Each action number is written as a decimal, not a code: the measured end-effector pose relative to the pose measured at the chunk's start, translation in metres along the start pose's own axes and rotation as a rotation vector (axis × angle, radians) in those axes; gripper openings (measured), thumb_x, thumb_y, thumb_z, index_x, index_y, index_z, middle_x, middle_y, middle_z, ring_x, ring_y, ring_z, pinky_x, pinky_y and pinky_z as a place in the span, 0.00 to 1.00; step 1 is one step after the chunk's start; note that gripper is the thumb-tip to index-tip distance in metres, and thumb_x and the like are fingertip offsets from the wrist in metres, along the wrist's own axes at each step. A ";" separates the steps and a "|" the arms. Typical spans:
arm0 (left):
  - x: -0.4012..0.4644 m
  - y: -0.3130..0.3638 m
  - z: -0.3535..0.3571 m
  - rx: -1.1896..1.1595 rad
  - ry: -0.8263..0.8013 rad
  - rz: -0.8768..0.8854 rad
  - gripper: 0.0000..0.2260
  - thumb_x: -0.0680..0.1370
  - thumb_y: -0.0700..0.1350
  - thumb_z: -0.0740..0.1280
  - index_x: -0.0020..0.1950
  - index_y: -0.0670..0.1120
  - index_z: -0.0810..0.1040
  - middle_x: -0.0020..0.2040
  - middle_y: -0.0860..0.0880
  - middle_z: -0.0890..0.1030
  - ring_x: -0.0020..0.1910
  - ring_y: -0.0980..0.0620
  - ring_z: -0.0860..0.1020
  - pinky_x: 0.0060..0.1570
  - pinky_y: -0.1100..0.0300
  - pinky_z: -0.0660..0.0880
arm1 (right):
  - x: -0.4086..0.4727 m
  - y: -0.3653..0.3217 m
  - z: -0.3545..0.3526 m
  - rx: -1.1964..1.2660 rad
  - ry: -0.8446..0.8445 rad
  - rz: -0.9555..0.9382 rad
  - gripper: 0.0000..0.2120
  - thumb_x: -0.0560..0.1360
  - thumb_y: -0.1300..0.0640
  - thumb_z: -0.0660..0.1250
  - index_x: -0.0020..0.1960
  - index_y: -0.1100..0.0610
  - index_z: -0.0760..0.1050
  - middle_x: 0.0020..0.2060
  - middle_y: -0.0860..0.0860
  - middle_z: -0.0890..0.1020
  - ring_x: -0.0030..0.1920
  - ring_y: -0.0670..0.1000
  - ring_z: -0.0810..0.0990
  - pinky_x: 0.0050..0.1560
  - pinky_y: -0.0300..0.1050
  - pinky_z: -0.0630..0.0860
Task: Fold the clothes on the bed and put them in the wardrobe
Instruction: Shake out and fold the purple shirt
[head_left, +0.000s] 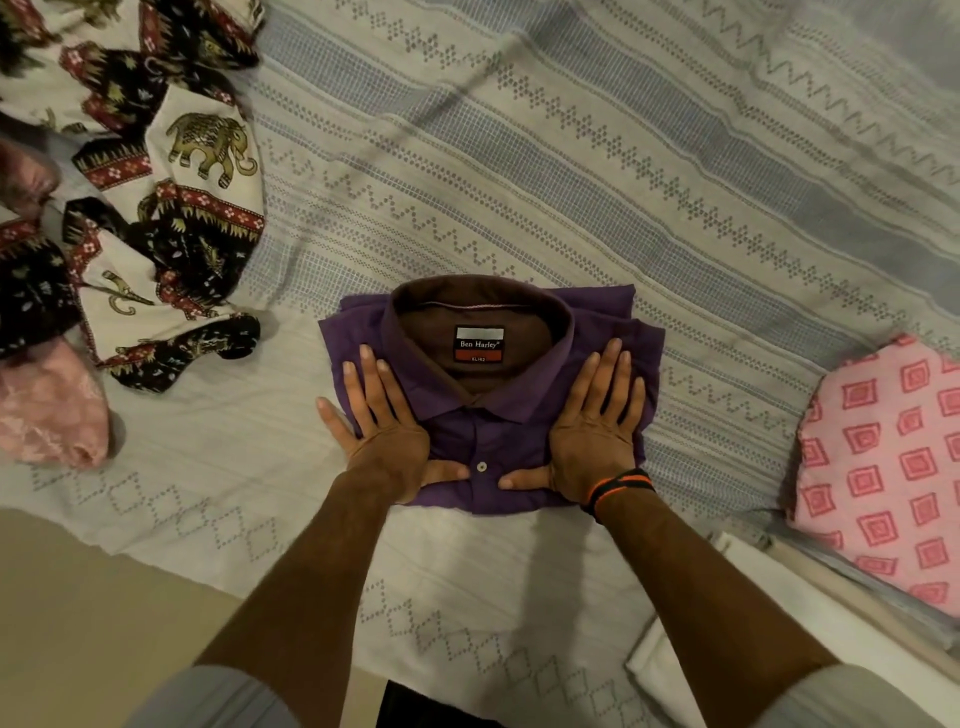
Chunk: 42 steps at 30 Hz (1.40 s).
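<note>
left hand (382, 431) and right hand (592, 434) press flat, fingers straight, on the folded purple collared shirt (488, 441) on the striped bed (623, 182); its sleeves are tucked out of sight.

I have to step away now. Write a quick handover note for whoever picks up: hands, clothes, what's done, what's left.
Hands: left hand and right hand both lie flat, fingers straight, pressing the purple shirt; neither grips anything.
Clothes: the shirt sits folded, collar up, near the front edge of the bed. An elephant-print cloth lies crumpled at the left, with pink fabric beside it. A pink patterned piece lies at the right.
Done: shirt folded.
Left: fold the other clothes and carry everything to the wardrobe, which is not in view.
</note>
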<state>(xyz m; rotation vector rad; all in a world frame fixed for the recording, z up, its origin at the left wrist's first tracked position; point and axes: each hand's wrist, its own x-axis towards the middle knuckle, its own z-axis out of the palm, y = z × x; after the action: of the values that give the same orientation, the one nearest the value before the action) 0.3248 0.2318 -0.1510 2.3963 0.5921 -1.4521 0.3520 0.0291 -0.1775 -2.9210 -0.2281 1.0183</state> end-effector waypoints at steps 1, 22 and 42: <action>0.000 0.000 0.000 -0.004 0.000 0.003 0.71 0.57 0.79 0.64 0.55 0.38 0.09 0.59 0.40 0.11 0.57 0.41 0.11 0.55 0.33 0.21 | 0.000 0.000 0.000 -0.001 0.000 0.002 0.81 0.43 0.13 0.46 0.76 0.72 0.43 0.75 0.73 0.48 0.76 0.69 0.45 0.73 0.65 0.37; 0.007 -0.002 0.011 -0.011 0.096 0.040 0.71 0.58 0.78 0.66 0.54 0.39 0.09 0.58 0.41 0.10 0.58 0.41 0.12 0.53 0.34 0.19 | 0.001 0.002 0.009 -0.061 0.073 -0.038 0.81 0.44 0.12 0.45 0.76 0.72 0.41 0.75 0.73 0.46 0.76 0.68 0.42 0.73 0.64 0.34; -0.028 -0.018 0.006 -1.215 0.565 -0.271 0.32 0.60 0.55 0.83 0.56 0.41 0.75 0.56 0.45 0.79 0.53 0.48 0.79 0.50 0.61 0.75 | -0.035 0.043 -0.032 0.857 0.461 0.397 0.43 0.58 0.38 0.81 0.62 0.63 0.72 0.58 0.57 0.75 0.60 0.57 0.74 0.63 0.55 0.73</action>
<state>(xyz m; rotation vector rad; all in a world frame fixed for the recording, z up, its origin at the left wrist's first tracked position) 0.3007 0.2392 -0.1295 1.6531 1.4310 -0.1856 0.3499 -0.0189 -0.1344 -2.3049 0.6545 0.2859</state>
